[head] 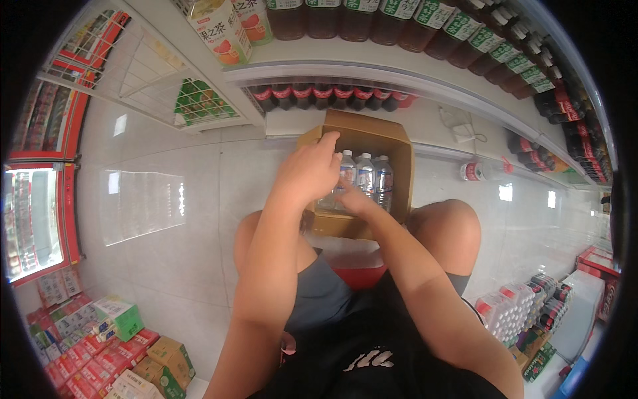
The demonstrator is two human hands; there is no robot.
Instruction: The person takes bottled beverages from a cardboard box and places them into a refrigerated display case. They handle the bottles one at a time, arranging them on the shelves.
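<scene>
An opened cardboard box [402,174] sits on the floor between my knees, against the foot of the shelving. Clear plastic bottles [366,172] with white caps and blue-and-red labels stand inside it, towards the right. My left hand [314,167] is above the box's left side, its fingers at the rim by a raised flap; whether it grips anything is unclear. Lower down, my right hand [353,199] reaches into the box beside the bottles at its left, fingertips partly hidden. The left hand hides part of the box's contents.
Cola bottles [323,95] line the bottom shelf [294,122]; tea bottles [356,25] stand on the shelf above. A bottle [472,171] lies on the floor at right. A wire rack [204,102] stands at left. Cartons [167,356] and shrink-wrapped bottle packs [508,304] are stacked behind.
</scene>
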